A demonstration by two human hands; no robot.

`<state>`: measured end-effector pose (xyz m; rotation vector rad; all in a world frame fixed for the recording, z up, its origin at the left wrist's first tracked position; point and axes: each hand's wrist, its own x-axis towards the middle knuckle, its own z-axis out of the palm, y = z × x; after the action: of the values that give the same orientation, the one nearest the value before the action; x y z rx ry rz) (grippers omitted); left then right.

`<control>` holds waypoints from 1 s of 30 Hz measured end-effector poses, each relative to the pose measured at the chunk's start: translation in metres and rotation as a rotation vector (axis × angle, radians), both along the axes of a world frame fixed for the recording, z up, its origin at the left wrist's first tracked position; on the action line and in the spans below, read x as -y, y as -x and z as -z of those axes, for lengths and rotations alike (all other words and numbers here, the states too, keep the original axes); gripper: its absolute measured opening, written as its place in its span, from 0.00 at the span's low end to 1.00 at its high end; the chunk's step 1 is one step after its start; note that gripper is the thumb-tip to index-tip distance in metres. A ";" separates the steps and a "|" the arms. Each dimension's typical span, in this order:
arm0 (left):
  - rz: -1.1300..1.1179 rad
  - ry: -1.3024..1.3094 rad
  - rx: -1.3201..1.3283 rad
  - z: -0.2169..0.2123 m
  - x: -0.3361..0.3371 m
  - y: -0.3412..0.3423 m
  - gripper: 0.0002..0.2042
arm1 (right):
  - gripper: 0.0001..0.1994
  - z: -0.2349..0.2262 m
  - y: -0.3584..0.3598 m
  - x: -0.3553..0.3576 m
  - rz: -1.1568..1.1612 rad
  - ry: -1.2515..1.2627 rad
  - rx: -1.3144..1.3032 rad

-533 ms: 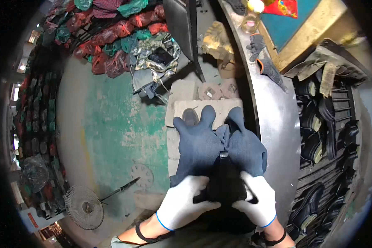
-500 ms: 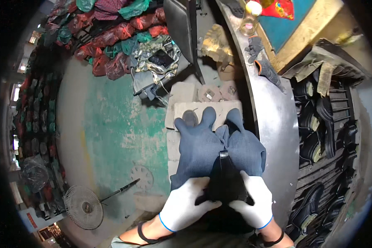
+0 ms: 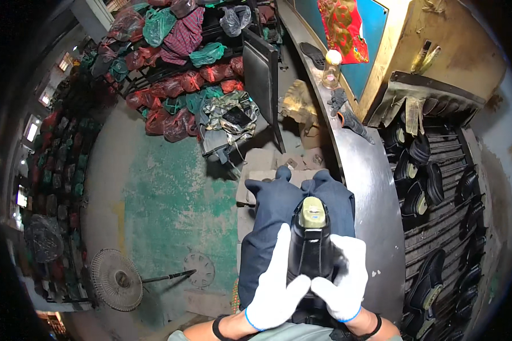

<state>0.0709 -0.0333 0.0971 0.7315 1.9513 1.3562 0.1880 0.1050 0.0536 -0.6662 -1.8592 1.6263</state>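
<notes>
Both my hands wear white gloves and grip a black shoe (image 3: 312, 244) over my lap. The shoe's yellowish insole end points away from me. My left hand (image 3: 277, 284) lies flat along the shoe's left side, fingers stretched forward. My right hand (image 3: 343, 275) wraps its right side, thumb near the left thumb at the shoe's near end. My legs in dark blue trousers (image 3: 273, 216) lie beneath.
A curved metal bench (image 3: 375, 193) runs along my right, with dark gloves and a bottle on it. Many black shoes (image 3: 432, 187) lie on a slatted rack further right. A fan (image 3: 115, 279) lies on the green floor at left; coloured bags (image 3: 176, 108) are piled beyond.
The shoe has come up and tilted so that its insole end now shows. My left fingers have stretched out along its side.
</notes>
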 end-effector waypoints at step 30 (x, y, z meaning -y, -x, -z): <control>0.037 -0.298 0.372 0.069 -0.020 0.032 0.48 | 0.78 0.056 -0.064 -0.033 -0.309 0.493 -0.184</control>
<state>0.0388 -0.0130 0.0280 0.5934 1.4585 1.6483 0.2522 0.1378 -0.0021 -0.4134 -1.4889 2.2999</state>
